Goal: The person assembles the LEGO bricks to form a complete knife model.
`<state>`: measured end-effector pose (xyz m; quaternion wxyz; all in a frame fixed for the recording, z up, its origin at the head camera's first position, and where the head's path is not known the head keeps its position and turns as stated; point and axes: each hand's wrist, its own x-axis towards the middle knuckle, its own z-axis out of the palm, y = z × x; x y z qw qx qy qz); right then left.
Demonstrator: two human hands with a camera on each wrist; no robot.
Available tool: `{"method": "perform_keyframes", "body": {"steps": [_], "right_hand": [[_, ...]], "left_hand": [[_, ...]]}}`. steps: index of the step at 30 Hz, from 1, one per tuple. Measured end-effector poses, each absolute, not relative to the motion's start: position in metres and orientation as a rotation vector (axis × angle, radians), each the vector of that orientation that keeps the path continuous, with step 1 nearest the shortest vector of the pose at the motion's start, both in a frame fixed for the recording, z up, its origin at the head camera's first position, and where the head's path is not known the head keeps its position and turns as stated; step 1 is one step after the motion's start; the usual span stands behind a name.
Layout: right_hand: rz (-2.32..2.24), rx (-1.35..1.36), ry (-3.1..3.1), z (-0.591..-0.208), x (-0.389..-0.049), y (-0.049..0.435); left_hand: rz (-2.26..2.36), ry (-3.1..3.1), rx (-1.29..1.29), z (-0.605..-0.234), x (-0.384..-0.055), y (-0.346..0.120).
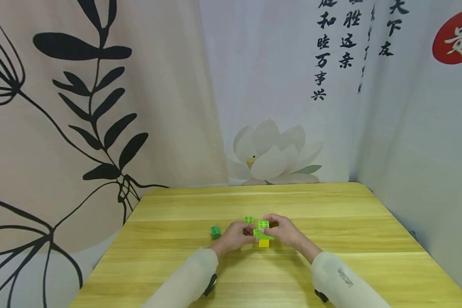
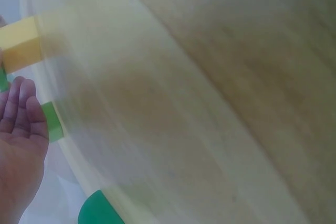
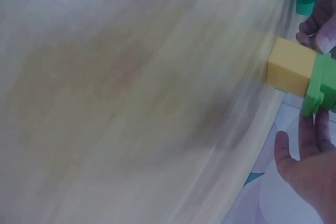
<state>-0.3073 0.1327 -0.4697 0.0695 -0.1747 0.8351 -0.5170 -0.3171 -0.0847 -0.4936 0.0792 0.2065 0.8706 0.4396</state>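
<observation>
Both hands meet at a small stack of toy building bricks over the table. At its bottom is a yellow brick (image 1: 264, 243); a flat green leaf-shaped piece (image 1: 265, 236) lies on that, with a lime green brick (image 1: 263, 224) on top. My left hand (image 1: 236, 235) holds the left end of the leaf piece, its thumb right at the edge in the right wrist view. From the other side my right hand (image 1: 286, 233) grips the leaf piece and the lime brick between thumb and fingers. The left wrist view shows the left palm (image 2: 21, 150) with fingers bent, their tips partly hidden.
A dark green rounded brick (image 1: 215, 232) stands left of the left hand. Behind the hands sits another lime green brick (image 1: 248, 219). The wooden table (image 1: 169, 265) reaches back to a printed curtain (image 1: 177, 107), with more curtain along the right side.
</observation>
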Motion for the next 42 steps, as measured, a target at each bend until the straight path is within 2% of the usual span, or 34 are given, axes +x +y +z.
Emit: {"method": "perform_keyframes", "body": {"steps": [20, 42], "right_hand": [[-1.634, -0.442, 2.496, -0.476, -0.305, 0.147], [-1.558, -0.534, 2.585, -0.48, -0.308, 0.15]], "left_hand": [[1.326, 2.597, 0.62, -0.495, -0.317, -0.08], [1.343, 2.614, 0.594, -0.495, -0.318, -0.079]]}}
